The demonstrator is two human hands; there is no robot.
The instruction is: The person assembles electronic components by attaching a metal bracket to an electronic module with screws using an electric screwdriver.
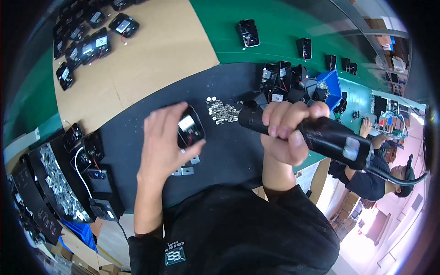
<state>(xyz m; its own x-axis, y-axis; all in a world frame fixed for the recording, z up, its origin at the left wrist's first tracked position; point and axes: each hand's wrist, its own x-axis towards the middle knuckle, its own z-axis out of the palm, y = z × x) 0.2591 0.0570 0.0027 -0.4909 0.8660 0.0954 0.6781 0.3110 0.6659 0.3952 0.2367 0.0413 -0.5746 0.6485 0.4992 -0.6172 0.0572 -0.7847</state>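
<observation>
Green bench (284,18), black mat (243,158) atop | left grip (160,137) half open, curled about black casing (194,131), in from bench's near edge | casing likely light, stiff, slick, innards fragile: hold by side walls | right grip (289,128) wrapped round black corded driver (327,137) | loose screws (222,112) toward mat's far edge

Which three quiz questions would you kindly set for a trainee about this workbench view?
1. Which hand grips the black cylindrical corded power tool?
2. True or false: the loose small silver metal fasteners lie on the tan cardboard sheet.
3. What shows inside the black rounded plastic housing at the left hand? A) a yellow sponge; B) a pale rectangular piece; C) a wooden dowel.

Key: 1: the right hand. 2: false; the fasteners lie on the black work mat. 3: B.
</observation>
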